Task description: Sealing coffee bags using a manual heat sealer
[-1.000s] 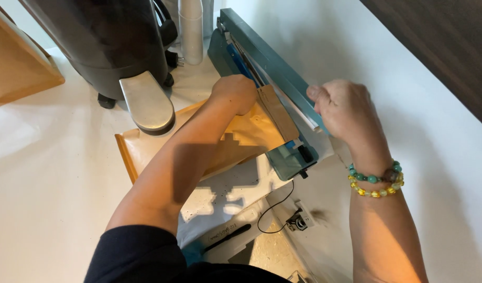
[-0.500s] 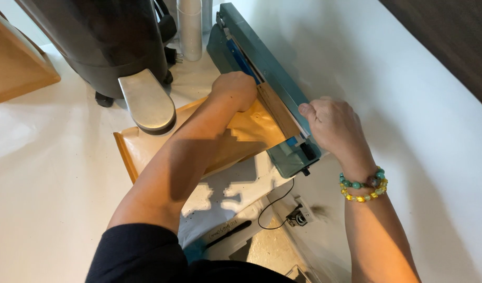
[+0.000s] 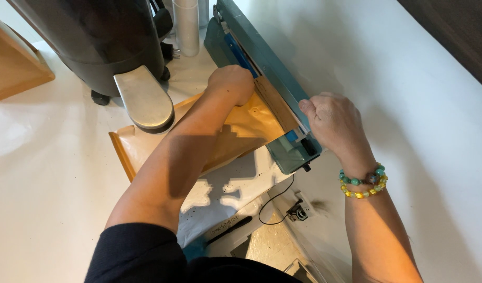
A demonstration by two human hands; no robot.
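Meanwhile, left hand [image 3: 231,84] was clenched, pinning the brown bag [image 3: 241,131] in the teal sealer [image 3: 267,78]. Right hand [image 3: 332,123] gripped the sealer's arm at the bench's right edge.

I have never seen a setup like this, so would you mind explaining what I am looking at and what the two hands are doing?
This is one view, from a camera worn on a person's head, looking down at their own two bare arms over a white counter.

The teal device at the top middle looks like a bar-type bag sealer, with a hinged arm over a base. A brown paper bag lies flat on the counter, its far edge under that arm.

The left hand rests as a fist on the bag beside the sealer. The right hand, with bead bracelets at the wrist, grips the near end of the arm.

To the left stands a dark machine with a metal tray, possibly a grinder. A wooden object sits at the far left, and a clear tube stands behind.
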